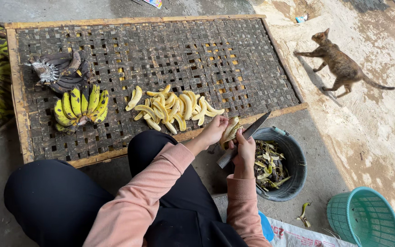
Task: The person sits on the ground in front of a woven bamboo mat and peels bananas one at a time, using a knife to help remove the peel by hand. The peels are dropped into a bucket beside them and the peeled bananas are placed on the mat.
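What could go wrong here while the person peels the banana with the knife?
1. The knife in the right hand lies close to the left hand that holds the banana; a slip might cut the fingers.
2. Peels may miss the dark bucket; one peel already lies on the ground.
3. The cat walks near the woven tray and might reach the peeled bananas.
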A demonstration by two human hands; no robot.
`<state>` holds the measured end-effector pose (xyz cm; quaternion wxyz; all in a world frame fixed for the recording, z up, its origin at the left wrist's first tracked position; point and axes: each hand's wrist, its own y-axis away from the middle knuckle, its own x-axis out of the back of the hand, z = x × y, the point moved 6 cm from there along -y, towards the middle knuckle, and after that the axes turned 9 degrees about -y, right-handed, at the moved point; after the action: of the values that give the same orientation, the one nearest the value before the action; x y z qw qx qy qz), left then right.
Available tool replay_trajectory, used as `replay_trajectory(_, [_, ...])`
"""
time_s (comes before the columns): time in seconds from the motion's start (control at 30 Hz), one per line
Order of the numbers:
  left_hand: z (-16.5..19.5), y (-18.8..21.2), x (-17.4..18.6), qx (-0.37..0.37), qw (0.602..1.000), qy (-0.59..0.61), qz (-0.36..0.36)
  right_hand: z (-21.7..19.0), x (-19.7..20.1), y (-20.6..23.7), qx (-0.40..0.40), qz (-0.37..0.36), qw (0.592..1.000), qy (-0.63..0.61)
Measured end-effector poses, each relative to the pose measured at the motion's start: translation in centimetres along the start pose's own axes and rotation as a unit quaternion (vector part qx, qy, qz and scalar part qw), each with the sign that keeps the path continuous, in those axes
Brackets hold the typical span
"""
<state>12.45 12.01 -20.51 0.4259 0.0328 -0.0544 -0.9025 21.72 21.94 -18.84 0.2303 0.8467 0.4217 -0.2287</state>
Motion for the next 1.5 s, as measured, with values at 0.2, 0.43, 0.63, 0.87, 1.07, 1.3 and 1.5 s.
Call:
replay_trajectory(0.2, [0.3, 1.3, -1.1, 0.127, 0.974, 0.15, -0.117, 1.8, 1.8, -0.7, -0.039, 0.032, 0.999, -0.009])
replay_trajectory(0.43, [2.0, 1.8, -1.1, 0.082, 0.979, 0.121, -0.143, 0.0, 3.3, 0.4, -0.135, -0.041, 0.988, -0.069])
replay_trajectory(0.63, [0.5, 0.6, -2.0, -0.008, 0.998, -0.043, -0.047, 0.1, 3.8, 1.6, -0.117, -0.061, 0.989, -0.061])
replay_trajectory(0.87, [-3.4, -1.3, -0.2, 0.202, 0.866, 0.458, 0.009, -2.2, 9.0, 0.3, -0.061, 0.027, 0.968, -0.243])
replay_trajectory(1.07, [-1.5, -0.1, 1.8, 0.133, 0.962, 0.233, -0.05, -10.6, 15.0, 4.6, 0.22, 0.22, 0.925, 0.218])
replay_trajectory(1.3, [3.3, 0.7, 4.9, -0.081, 0.989, -0.085, 0.091, -6.0, 7.2, 5.0, 0.064, 0.136, 0.979, 0.137])
replay_trajectory(1.5, [2.4, -0.6, 9.9, -0.11, 0.853, 0.491, 0.136, -1.0, -5.1, 7.8, -0.018, -0.125, 0.987, 0.099])
